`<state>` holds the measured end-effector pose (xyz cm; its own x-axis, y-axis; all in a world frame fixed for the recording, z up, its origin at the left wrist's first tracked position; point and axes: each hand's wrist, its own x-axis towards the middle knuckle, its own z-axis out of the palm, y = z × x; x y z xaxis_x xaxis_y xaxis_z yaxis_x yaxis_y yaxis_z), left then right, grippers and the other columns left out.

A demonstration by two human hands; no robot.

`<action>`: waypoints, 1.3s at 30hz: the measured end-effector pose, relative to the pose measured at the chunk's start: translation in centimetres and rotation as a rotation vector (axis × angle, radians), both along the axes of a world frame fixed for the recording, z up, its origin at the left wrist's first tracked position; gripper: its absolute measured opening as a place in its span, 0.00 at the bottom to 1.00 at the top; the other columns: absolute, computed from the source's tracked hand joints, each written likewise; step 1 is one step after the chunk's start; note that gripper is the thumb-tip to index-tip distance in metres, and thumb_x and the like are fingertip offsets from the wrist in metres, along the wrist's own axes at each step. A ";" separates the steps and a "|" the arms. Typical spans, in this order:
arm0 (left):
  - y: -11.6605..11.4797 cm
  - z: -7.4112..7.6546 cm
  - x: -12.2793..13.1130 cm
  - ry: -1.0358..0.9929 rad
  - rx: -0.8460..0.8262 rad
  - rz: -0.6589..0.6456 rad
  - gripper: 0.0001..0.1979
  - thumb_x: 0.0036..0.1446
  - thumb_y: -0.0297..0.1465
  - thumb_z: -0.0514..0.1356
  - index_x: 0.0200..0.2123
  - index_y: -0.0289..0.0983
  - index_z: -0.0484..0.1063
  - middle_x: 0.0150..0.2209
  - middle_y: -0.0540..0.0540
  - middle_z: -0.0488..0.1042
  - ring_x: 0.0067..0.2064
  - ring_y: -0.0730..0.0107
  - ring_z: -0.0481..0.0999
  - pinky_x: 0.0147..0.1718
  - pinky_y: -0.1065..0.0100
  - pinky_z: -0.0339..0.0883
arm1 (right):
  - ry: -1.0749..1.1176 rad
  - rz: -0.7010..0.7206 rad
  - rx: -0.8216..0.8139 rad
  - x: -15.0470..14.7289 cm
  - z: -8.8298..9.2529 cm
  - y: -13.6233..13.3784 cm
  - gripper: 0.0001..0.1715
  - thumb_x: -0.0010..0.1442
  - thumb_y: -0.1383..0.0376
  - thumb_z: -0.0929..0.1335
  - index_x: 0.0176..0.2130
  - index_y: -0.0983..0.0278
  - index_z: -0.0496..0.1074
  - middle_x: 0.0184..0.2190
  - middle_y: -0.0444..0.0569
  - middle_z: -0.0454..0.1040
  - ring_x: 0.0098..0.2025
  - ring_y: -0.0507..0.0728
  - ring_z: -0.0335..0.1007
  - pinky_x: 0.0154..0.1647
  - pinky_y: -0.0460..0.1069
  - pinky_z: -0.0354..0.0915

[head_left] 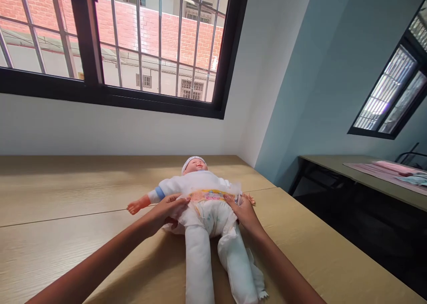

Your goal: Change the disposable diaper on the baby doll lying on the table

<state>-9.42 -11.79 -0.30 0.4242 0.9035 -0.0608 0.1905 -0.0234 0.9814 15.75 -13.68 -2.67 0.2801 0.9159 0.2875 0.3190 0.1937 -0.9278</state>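
A baby doll (196,182) in a white top with blue cuffs and a white cap lies on its back, its legs towards me. Around its hips is a white diaper (210,219) with a coloured band (211,195) across the front waist. My left hand (173,208) is closed on the diaper's left side, thumb on top and other fingers lower down, partly hidden. On the other side my right hand (245,210) grips the diaper's edge, its thumb on the band. Beside the doll's leg on the right lies a thin white crumpled piece (256,275).
The doll rests on a wooden table (66,246) with seams between its tops. A wall and a barred window (160,50) stand behind it. To the right, across a dark gap, is another table (333,166) with a pink cloth (376,170) and a light blue item (413,178).
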 end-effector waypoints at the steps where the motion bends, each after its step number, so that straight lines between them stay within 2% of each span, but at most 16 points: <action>1: 0.1 -0.1 -0.2 -0.014 -0.046 -0.033 0.24 0.46 0.54 0.60 0.34 0.40 0.73 0.26 0.50 0.70 0.26 0.69 0.67 0.23 0.71 0.61 | 0.006 0.003 0.003 0.1 -0.3 0.0 0.29 0.47 0.42 0.71 0.34 0.64 0.75 0.33 0.52 0.78 0.42 0.63 0.72 0.39 0.51 0.68; 3: 0.2 -0.1 -0.5 -0.057 -0.099 -0.105 0.24 0.46 0.54 0.61 0.35 0.40 0.74 0.28 0.50 0.71 0.28 0.70 0.68 0.24 0.71 0.60 | 0.016 0.005 -0.007 0.2 -1.1 0.2 0.29 0.48 0.41 0.70 0.32 0.64 0.73 0.30 0.51 0.77 0.37 0.61 0.72 0.36 0.50 0.68; 6: 0.4 0.0 -0.7 -0.102 -0.030 -0.202 0.20 0.50 0.51 0.61 0.32 0.40 0.74 0.28 0.51 0.71 0.30 0.71 0.68 0.27 0.74 0.60 | 0.031 0.001 -0.047 0.6 -2.8 0.5 0.28 0.50 0.41 0.67 0.28 0.64 0.68 0.21 0.47 0.72 0.27 0.57 0.70 0.27 0.49 0.66; 8: 0.8 -0.1 -0.8 -0.089 0.003 -0.210 0.19 0.51 0.49 0.61 0.29 0.38 0.73 0.27 0.52 0.69 0.31 0.72 0.67 0.28 0.75 0.60 | 0.026 -0.011 -0.066 0.9 -3.6 0.7 0.24 0.49 0.46 0.69 0.29 0.64 0.68 0.20 0.45 0.71 0.24 0.56 0.68 0.25 0.49 0.65; 11: 1.7 -0.6 -1.0 -0.112 -0.037 -0.004 0.20 0.46 0.48 0.65 0.26 0.37 0.67 0.25 0.52 0.65 0.28 0.74 0.64 0.26 0.75 0.58 | -0.012 -0.068 -0.061 2.1 -3.4 0.8 0.19 0.47 0.53 0.71 0.33 0.64 0.68 0.22 0.44 0.70 0.23 0.54 0.67 0.24 0.49 0.64; 14: 2.1 -0.6 -0.9 -0.181 -0.025 0.220 0.22 0.44 0.48 0.65 0.29 0.38 0.61 0.26 0.54 0.62 0.27 0.76 0.63 0.26 0.74 0.58 | -0.057 -0.176 0.004 3.6 -1.4 0.5 0.19 0.52 0.52 0.68 0.37 0.64 0.67 0.30 0.49 0.72 0.28 0.56 0.70 0.29 0.52 0.67; 16: 1.6 0.1 -0.6 -0.175 0.073 0.293 0.21 0.47 0.49 0.62 0.33 0.38 0.62 0.29 0.52 0.64 0.30 0.74 0.66 0.29 0.73 0.61 | -0.086 -0.253 0.069 4.1 0.3 -0.1 0.20 0.54 0.51 0.67 0.39 0.64 0.67 0.38 0.53 0.72 0.36 0.59 0.71 0.37 0.54 0.68; 18: 0.5 1.1 -0.1 -0.093 0.275 0.343 0.18 0.53 0.47 0.58 0.35 0.38 0.63 0.34 0.49 0.67 0.35 0.69 0.68 0.34 0.68 0.64 | -0.138 -0.290 0.155 3.7 1.7 -1.1 0.20 0.56 0.50 0.66 0.40 0.63 0.68 0.42 0.54 0.71 0.41 0.59 0.70 0.43 0.55 0.67; 21: -1.4 1.9 0.9 0.127 0.692 0.283 0.13 0.61 0.41 0.52 0.39 0.38 0.66 0.41 0.45 0.70 0.45 0.62 0.69 0.46 0.59 0.64 | -0.298 -0.172 0.283 1.6 2.5 -2.8 0.16 0.61 0.53 0.64 0.36 0.62 0.71 0.39 0.52 0.72 0.42 0.59 0.69 0.46 0.54 0.66; 23: -2.3 1.6 1.5 0.285 0.900 0.137 0.13 0.64 0.39 0.50 0.44 0.39 0.67 0.48 0.42 0.70 0.54 0.59 0.66 0.54 0.55 0.60 | -0.406 -0.020 0.313 -0.1 2.2 -3.6 0.14 0.63 0.56 0.63 0.35 0.61 0.73 0.39 0.51 0.73 0.45 0.59 0.69 0.49 0.54 0.65; 25: -2.9 0.9 2.1 0.426 1.010 -0.018 0.17 0.64 0.39 0.49 0.52 0.39 0.66 0.56 0.42 0.67 0.61 0.56 0.61 0.59 0.52 0.56 | -0.472 0.112 0.305 -1.4 1.8 -4.1 0.14 0.65 0.58 0.62 0.41 0.60 0.74 0.44 0.51 0.73 0.50 0.59 0.68 0.54 0.54 0.63; 27: -3.2 0.0 2.5 0.533 1.072 -0.090 0.21 0.64 0.38 0.50 0.59 0.39 0.61 0.62 0.41 0.62 0.65 0.54 0.55 0.61 0.49 0.54 | -0.497 0.201 0.294 -2.0 1.3 -4.2 0.15 0.65 0.59 0.62 0.48 0.58 0.73 0.50 0.50 0.71 0.56 0.59 0.65 0.59 0.55 0.60; 29: -3.4 -0.7 2.7 0.609 1.124 -0.078 0.23 0.64 0.36 0.50 0.61 0.37 0.57 0.63 0.40 0.60 0.66 0.52 0.54 0.61 0.47 0.55 | -0.505 0.250 0.285 -2.1 1.0 -4.2 0.18 0.66 0.59 0.62 0.54 0.57 0.69 0.54 0.48 0.69 0.59 0.58 0.62 0.61 0.56 0.59; 32: -3.8 -1.1 3.1 0.677 1.181 -0.034 0.23 0.64 0.33 0.49 0.62 0.33 0.57 0.62 0.38 0.61 0.65 0.51 0.56 0.60 0.46 0.59 | -0.529 0.276 0.264 -1.9 0.5 -4.2 0.21 0.66 0.58 0.62 0.57 0.55 0.66 0.58 0.47 0.65 0.62 0.58 0.58 0.64 0.57 0.56; 36: -4.7 -1.3 3.6 0.718 1.168 -0.026 0.26 0.64 0.32 0.49 0.63 0.28 0.54 0.64 0.32 0.56 0.67 0.48 0.51 0.59 0.47 0.62 | -0.587 0.347 0.211 -1.9 0.2 -4.1 0.25 0.67 0.56 0.60 0.62 0.54 0.59 0.64 0.45 0.57 0.67 0.57 0.49 0.67 0.59 0.49; 39: -5.4 -1.5 3.8 0.719 1.120 -0.010 0.28 0.65 0.35 0.49 0.65 0.31 0.51 0.66 0.30 0.51 0.67 0.43 0.48 0.58 0.44 0.62 | -0.597 0.411 0.180 -2.0 0.1 -4.1 0.28 0.68 0.54 0.59 0.64 0.53 0.55 0.66 0.43 0.52 0.69 0.57 0.42 0.69 0.60 0.45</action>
<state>-5.60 -17.21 -1.77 0.6177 0.6096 0.4968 0.6503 -0.7512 0.1132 13.78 -17.76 -2.54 -0.3254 0.8374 0.4393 0.6276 0.5387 -0.5620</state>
